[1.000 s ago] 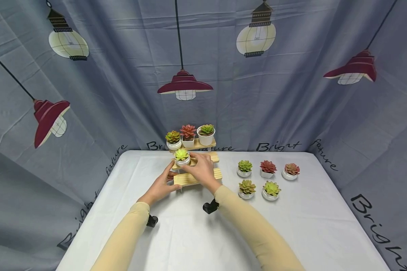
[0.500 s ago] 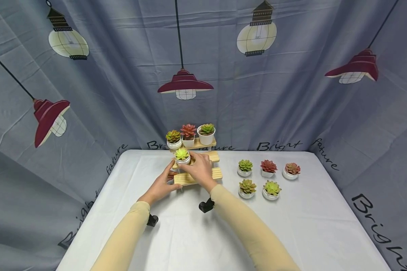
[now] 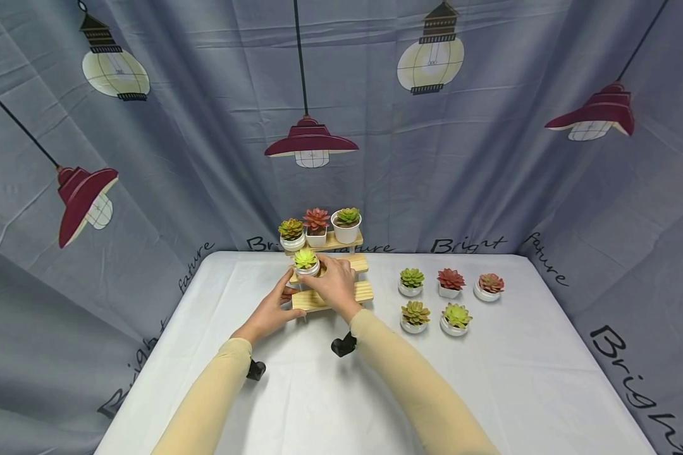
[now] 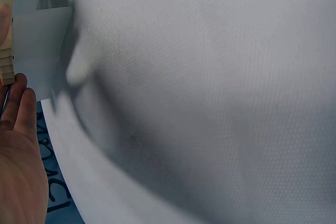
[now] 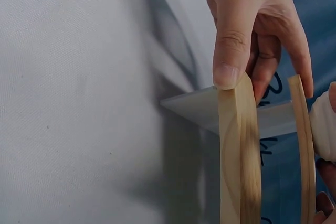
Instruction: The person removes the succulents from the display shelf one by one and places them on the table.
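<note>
A wooden three-tier plant stand (image 3: 332, 300) with white side panels stands on the table. On the left end of its middle step sits a yellow-green potted succulent (image 3: 305, 260) in a round white pot. My right hand (image 3: 337, 284) grips that pot from the right; in the right wrist view, the white pot (image 5: 324, 124) is cut off at the edge with some fingertips. My left hand (image 3: 269, 314) holds the stand's left end. Its thumb (image 5: 227, 72) lies on the end of the lowest step, with other fingers behind; the left wrist view shows part of the left hand (image 4: 22, 166).
Three potted succulents, including a red one (image 3: 316, 221), line the top step. Several more, such as a green one (image 3: 455, 316) and a dark red one (image 3: 450, 280), stand on the white table (image 3: 523, 379) to the right. A curtain (image 3: 478, 189) hangs behind.
My right wrist and forearm have shifted slightly left while the hand stays at the pot. The left hand and the stand look unmoved.
</note>
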Motion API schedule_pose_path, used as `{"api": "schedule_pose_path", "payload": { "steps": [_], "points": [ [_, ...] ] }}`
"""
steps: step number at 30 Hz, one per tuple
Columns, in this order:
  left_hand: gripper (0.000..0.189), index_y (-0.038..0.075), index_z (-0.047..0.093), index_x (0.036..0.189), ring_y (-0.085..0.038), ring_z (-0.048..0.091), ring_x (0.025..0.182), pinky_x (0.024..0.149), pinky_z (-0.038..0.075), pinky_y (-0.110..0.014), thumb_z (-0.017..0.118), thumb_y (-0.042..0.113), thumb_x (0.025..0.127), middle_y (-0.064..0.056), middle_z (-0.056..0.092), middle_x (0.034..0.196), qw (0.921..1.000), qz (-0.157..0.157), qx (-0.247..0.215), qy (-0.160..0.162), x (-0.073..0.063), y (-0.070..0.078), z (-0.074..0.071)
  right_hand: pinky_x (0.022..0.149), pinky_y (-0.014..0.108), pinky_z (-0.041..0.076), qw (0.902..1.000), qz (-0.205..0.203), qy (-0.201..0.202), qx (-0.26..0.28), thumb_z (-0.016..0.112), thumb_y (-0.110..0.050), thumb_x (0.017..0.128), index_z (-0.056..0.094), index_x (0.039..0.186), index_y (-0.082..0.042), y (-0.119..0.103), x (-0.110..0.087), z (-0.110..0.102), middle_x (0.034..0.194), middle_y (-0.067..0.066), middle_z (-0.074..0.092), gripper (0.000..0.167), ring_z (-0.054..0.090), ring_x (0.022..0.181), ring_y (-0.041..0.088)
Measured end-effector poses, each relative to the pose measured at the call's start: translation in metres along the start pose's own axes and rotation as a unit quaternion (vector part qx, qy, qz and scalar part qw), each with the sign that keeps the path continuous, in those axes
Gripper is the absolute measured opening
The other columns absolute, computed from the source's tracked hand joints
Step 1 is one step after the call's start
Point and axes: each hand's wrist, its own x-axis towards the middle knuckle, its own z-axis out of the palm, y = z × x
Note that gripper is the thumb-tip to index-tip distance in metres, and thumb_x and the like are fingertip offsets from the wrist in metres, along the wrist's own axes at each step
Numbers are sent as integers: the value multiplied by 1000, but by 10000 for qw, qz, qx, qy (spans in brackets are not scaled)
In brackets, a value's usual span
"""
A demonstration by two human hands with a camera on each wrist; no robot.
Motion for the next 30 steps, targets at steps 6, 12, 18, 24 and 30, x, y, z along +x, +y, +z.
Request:
{"api": "schedule_pose_path", "payload": {
  "steps": [6, 12, 18, 24, 30],
  "points": [
    [111, 40, 8, 165, -34, 50, 135, 117, 39, -48, 85, 22, 88, -14, 53, 143, 10000, -14, -11, -10, 1, -1, 0, 105, 47, 33, 10000, 24, 64, -4, 80, -55, 84, 57, 148, -21, 1, 1, 3, 136, -4, 64, 76, 47, 125, 26],
    [110, 39, 8, 165, -35, 51, 134, 117, 39, -50, 85, 22, 88, -15, 53, 143, 10000, 27, 19, -29, 1, -2, -1, 104, 47, 33, 10000, 74, 39, -24, 80, -55, 85, 56, 148, -22, 1, 2, 5, 136, -4, 64, 76, 46, 123, 25],
    [110, 38, 9, 165, -34, 52, 133, 116, 40, -48, 85, 22, 88, -15, 54, 143, 10000, 60, 34, -33, 1, -2, -1, 104, 48, 31, 9999, 56, 72, 87, 81, -54, 84, 58, 146, -24, 2, 2, 6, 134, -4, 65, 73, 47, 120, 25],
    [110, 38, 9, 165, -34, 51, 134, 116, 40, -48, 85, 23, 87, -15, 53, 144, 10000, 88, 3, -39, 2, -4, -1, 103, 48, 32, 9999, 48, 58, 129, 80, -53, 85, 58, 147, -23, 0, 0, 4, 135, -4, 64, 73, 47, 118, 25],
    [111, 39, 8, 165, -34, 52, 133, 116, 40, -48, 86, 24, 87, -15, 54, 144, 10000, 87, -8, -36, 2, -4, -1, 102, 48, 33, 9998, 60, 47, 193, 81, -52, 84, 58, 147, -20, -2, 0, 2, 136, -2, 64, 74, 47, 116, 26]
  ]
}}
